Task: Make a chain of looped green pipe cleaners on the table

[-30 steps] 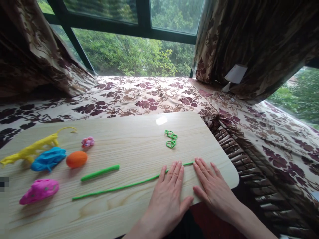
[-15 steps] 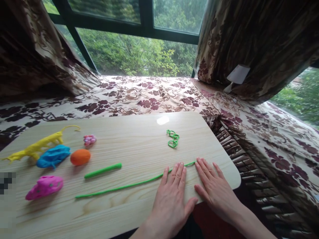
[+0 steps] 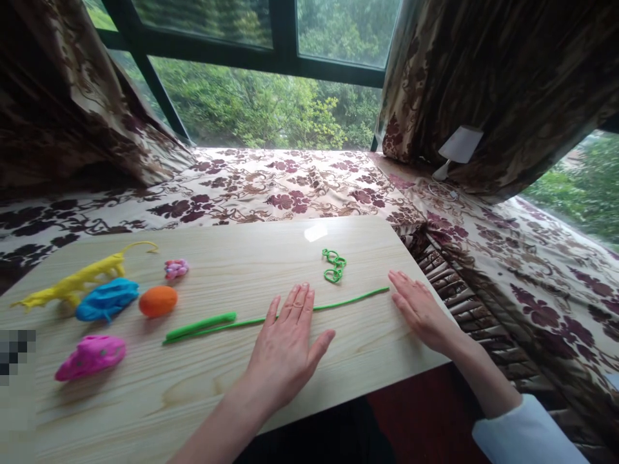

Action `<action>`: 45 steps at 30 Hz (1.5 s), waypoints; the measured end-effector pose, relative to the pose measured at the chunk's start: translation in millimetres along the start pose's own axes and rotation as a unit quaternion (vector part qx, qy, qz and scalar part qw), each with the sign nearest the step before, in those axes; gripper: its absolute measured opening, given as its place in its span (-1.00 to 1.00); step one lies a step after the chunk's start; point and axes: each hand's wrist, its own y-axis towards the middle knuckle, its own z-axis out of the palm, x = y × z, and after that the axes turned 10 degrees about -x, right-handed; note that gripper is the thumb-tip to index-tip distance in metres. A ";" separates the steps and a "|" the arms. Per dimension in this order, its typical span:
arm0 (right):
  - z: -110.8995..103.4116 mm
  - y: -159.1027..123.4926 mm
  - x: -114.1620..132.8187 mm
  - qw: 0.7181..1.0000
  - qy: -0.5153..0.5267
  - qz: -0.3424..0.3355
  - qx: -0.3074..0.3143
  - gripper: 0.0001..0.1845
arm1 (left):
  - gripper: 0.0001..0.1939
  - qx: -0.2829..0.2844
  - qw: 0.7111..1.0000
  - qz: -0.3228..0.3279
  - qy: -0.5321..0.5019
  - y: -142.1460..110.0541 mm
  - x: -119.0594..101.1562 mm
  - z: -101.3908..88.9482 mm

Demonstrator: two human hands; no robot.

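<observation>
A long thin green clay strand (image 3: pixel 351 301) lies across the wooden table. My left hand (image 3: pixel 287 341) rests flat over its middle, fingers stretched out. Just past the strand's right end is my right hand (image 3: pixel 418 311), open, its fingers extended and apart from the strand. The strand's left end lies along a thicker green clay roll (image 3: pixel 203 326), seemingly touching it. Beyond the strand sits a small chain of green clay rings (image 3: pixel 333 265).
Clay pieces stand at the table's left: a yellow long-tailed animal (image 3: pixel 77 280), a blue shape (image 3: pixel 107 300), an orange egg (image 3: pixel 158 301), a magenta figure (image 3: pixel 91 356) and a small pink cluster (image 3: pixel 176 268). A white lamp (image 3: pixel 459 145) stands on the floral cloth (image 3: pixel 290 187).
The strand has shifted away from me, its left end now beside the thick roll. My left hand has slid left and forward. My right hand has moved right and forward, off the strand.
</observation>
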 end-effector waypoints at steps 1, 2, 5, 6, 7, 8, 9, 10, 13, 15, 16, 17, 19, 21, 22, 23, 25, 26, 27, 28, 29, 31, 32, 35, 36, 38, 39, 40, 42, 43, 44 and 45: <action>4.4 0.0 10.5 1.000 -0.016 -0.019 0.002 -0.47 | -0.29 0.006 1.000 0.002 0.003 -2.5 2.4 2.0; 9.6 -0.3 22.3 0.999 -0.035 -0.037 0.003 -0.47 | -0.30 0.012 1.000 0.007 0.003 -5.0 3.4 4.2; 21.8 -13.4 50.3 0.993 -0.091 -0.072 0.005 -0.42 | -0.31 0.026 0.999 0.030 0.003 -20.8 1.7 6.3; 22.3 -23.8 54.2 0.991 -0.105 -0.081 0.005 -0.40 | -0.30 0.026 0.999 0.043 0.003 -30.1 0.9 4.5; 20.3 -36.5 55.1 0.989 -0.115 -0.093 0.008 -0.39 | -0.30 0.025 0.998 0.058 0.004 -41.0 0.5 1.5; 16.1 -50.3 53.8 0.987 -0.123 -0.106 0.006 -0.38 | -0.29 0.022 0.997 0.077 0.005 -52.4 0.6 -2.3; 10.0 -63.3 51.1 0.985 -0.129 -0.117 0.006 -0.38 | -0.29 0.017 0.995 0.097 0.007 -62.8 1.1 -6.5; 2.9 -73.9 48.4 0.983 -0.134 -0.126 0.013 -0.37 | -0.28 0.010 0.994 0.109 0.009 -70.9 1.8 -10.7; -15.4 -80.1 47.2 0.982 -0.143 -0.124 0.006 -0.35 | -0.27 -0.001 0.995 0.096 0.015 -72.4 2.5 -17.9; -17.0 -65.3 53.4 0.982 -0.149 -0.114 0.000 -0.37 | -0.27 0.008 0.997 0.070 0.009 -56.9 -0.3 -15.8; -14.0 -56.4 57.2 0.983 -0.149 -0.111 -0.001 -0.38 | -0.28 0.014 0.998 0.062 0.003 -48.2 -2.7 -13.1; -9.3 -49.0 60.5 0.983 -0.149 -0.111 0.001 -0.40 | -0.29 0.017 0.998 0.056 -0.003 -41.3 -5.3 -10.0; 1.9 -44.2 64.0 0.982 -0.144 -0.123 0.008 -0.39 | -0.29 0.021 0.998 0.050 -0.013 -37.3 -9.9 -4.7; 10.1 -53.9 62.7 0.979 -0.139 -0.149 0.019 -0.35 | -0.28 0.028 0.997 0.068 -0.023 -46.4 -12.1 -2.3; 12.1 -61.7 60.8 0.977 -0.137 -0.161 0.025 -0.34 | -0.27 0.031 0.996 0.083 -0.029 -53.0 -12.3 -2.3; 13.0 -68.9 58.6 0.975 -0.136 -0.171 0.030 -0.32 | -0.26 0.033 0.994 0.096 -0.034 -58.5 -12.0 -2.6; 13.3 -74.9 55.4 0.975 -0.136 -0.172 0.034 -0.31 | -0.25 0.036 0.993 0.100 -0.042 -60.3 -10.3 -2.6; 13.8 -72.0 54.7 0.977 -0.136 -0.163 0.034 -0.31 | -0.26 0.037 0.994 0.089 -0.044 -55.6 -9.1 -1.7; 15.1 -65.3 54.6 0.978 -0.137 -0.151 0.032 -0.32 | -0.27 0.040 0.996 0.073 -0.044 -47.7 -7.9 -0.1; 17.1 -56.2 55.0 0.980 -0.140 -0.136 0.029 -0.33 | -0.27 0.041 0.997 0.053 -0.044 -38.1 -7.0 1.9; 19.5 -46.5 55.5 0.982 -0.142 -0.122 0.027 -0.35 | -0.27 0.040 0.998 0.034 -0.042 -28.8 -6.6 3.9; 24.2 -32.5 56.1 0.983 -0.147 -0.107 0.019 -0.36 | -0.27 0.039 0.998 0.017 -0.044 -17.5 -7.5 5.2; 25.7 -30.9 55.7 0.983 -0.148 -0.110 0.017 -0.36 | -0.27 0.039 0.998 0.020 -0.048 -17.8 -8.7 4.0; 24.8 -47.2 52.4 0.980 -0.143 -0.141 0.016 -0.33 | -0.25 0.050 0.995 0.063 -0.065 -40.3 -11.3 -6.8; 22.7 -55.9 51.7 0.979 -0.143 -0.145 0.014 -0.32 | -0.24 0.054 0.993 0.077 -0.069 -51.2 -10.2 -11.7; 17.0 -69.2 54.8 0.980 -0.142 -0.142 0.008 -0.31 | -0.23 0.053 0.994 0.079 -0.059 -70.9 -2.9 -21.1; 14.1 -72.0 59.9 0.981 -0.140 -0.138 0.004 -0.31 | -0.23 0.050 0.995 0.066 -0.046 -78.6 3.2 -24.8; 11.6 -72.0 67.7 0.981 -0.136 -0.137 0.002 -0.31 | -0.23 0.044 0.997 0.049 -0.030 -84.8 10.4 -27.4; 9.7 -65.2 90.8 0.981 -0.115 -0.153 0.003 -0.33 | -0.24 0.031 0.999 0.023 -0.001 -94.3 24.6 -29.4; 10.7 -60.1 104.7 0.980 -0.100 -0.171 0.008 -0.34 | -0.25 0.026 0.999 0.022 0.009 -98.6 30.0 -29.2; 13.1 -55.1 118.7 0.978 -0.082 -0.193 0.015 -0.34 | -0.26 0.023 0.999 0.027 0.016 -103.1 33.7 -28.7; 16.6 -50.8 131.9 0.975 -0.064 -0.213 0.022 -0.34 | -0.26 0.020 0.999 0.035 0.022 -108.0 36.0 -28.2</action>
